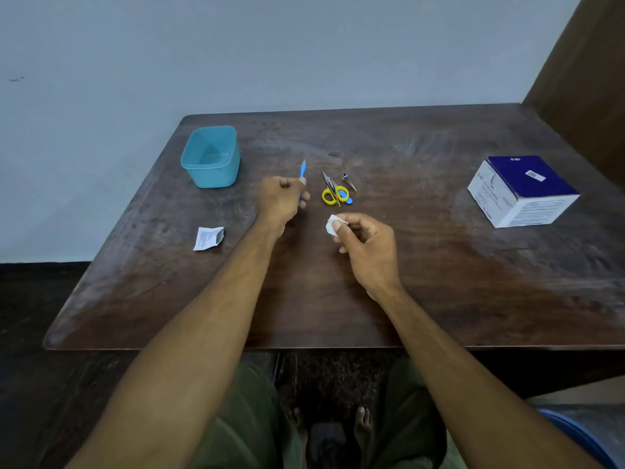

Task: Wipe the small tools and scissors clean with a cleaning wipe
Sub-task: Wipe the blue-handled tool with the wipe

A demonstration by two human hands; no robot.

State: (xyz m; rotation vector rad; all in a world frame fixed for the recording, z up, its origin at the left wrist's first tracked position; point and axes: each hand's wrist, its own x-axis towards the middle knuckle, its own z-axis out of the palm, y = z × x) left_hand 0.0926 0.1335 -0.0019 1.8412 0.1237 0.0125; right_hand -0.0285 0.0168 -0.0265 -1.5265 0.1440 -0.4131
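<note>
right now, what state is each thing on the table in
left hand: grips blue tool
right hand: pinches white wipe
scissors: closed, flat on table
blue tub: open, upright
wipe packet: torn open
box: closed

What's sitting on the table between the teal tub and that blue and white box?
In the head view, between the teal tub and the box lie yellow-handled scissors and small metal tweezers; the left hand holds a blue tool there.
</note>
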